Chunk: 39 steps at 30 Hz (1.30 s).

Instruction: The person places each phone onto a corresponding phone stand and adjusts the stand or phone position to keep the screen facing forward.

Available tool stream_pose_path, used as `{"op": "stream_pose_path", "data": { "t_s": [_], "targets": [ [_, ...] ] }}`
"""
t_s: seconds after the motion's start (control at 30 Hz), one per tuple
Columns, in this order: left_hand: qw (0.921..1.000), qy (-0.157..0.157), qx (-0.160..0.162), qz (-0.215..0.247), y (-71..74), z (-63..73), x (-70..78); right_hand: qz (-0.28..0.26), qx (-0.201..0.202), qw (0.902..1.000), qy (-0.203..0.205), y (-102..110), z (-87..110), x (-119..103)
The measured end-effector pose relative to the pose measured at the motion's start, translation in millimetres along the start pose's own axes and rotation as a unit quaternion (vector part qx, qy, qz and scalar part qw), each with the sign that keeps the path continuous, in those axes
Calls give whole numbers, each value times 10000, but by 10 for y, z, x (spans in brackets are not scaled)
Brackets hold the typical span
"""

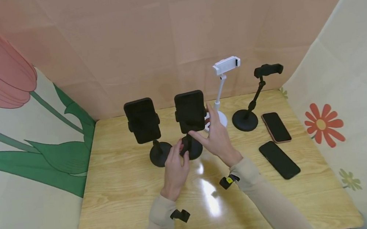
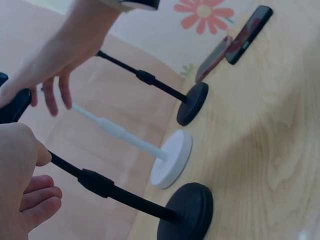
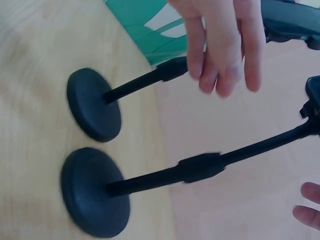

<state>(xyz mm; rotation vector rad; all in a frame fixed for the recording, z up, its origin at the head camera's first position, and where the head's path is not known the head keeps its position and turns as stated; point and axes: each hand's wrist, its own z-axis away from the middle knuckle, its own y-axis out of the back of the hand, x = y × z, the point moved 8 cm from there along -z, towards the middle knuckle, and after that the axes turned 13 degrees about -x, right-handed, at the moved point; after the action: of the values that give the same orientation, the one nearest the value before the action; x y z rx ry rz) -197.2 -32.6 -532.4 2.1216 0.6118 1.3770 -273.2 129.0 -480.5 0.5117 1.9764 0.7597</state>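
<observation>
Two black stands hold black phones upright side by side: the left phone (image 1: 142, 120) and the middle phone (image 1: 190, 111). My left hand (image 1: 175, 167) is near the pole of the middle stand, its fingers loosely bent; in the right wrist view this left hand (image 3: 225, 45) hangs apart from that pole (image 3: 200, 167). My right hand (image 1: 217, 137) is spread beside the middle phone, thumb by its lower right corner and fingers along its right side. Straight fingers of this right hand (image 2: 55, 65) point downward in the left wrist view.
Behind my right hand stands a white phone stand (image 1: 226, 65) with a bare clamp. Right of it is a black stand (image 1: 245, 120), its clamp also bare. A pink-edged phone (image 1: 276, 127) and a black phone (image 1: 279, 159) lie on the wooden table (image 1: 119, 201). Printed cloth surrounds the table.
</observation>
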Motion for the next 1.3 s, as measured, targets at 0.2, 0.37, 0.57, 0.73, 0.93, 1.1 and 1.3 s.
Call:
{"op": "stream_pose_path", "data": {
  "t_s": [0.2, 0.37, 0.57, 0.73, 0.93, 1.1, 1.3],
  "targets": [
    [9995, 156, -254, -91, -75, 79, -98, 65, -319, 9994, 88, -128, 156, 197],
    [9990, 200, -369, -138, -139, 147, -197, 103, -498, 9987, 26, -219, 269, 390],
    [9985, 276, -437, -188, -196, 218, -304, 279, -771, 9963, -240, -331, 382, 628],
    [9980, 283, -491, -265, -242, 280, -364, 491, -842, 9940, -491, -395, 470, 851],
    [9975, 300, -531, -356, -297, 355, -414, 907, -985, 9888, -666, -483, 530, 1086],
    [9953, 415, -735, -468, -363, 410, -462, 1249, -1402, 9774, -975, -589, 570, 1299],
    [9937, 457, -837, -587, -417, 462, -491, 1383, -1773, 9665, -1234, -661, 628, 1486]
  ]
}}
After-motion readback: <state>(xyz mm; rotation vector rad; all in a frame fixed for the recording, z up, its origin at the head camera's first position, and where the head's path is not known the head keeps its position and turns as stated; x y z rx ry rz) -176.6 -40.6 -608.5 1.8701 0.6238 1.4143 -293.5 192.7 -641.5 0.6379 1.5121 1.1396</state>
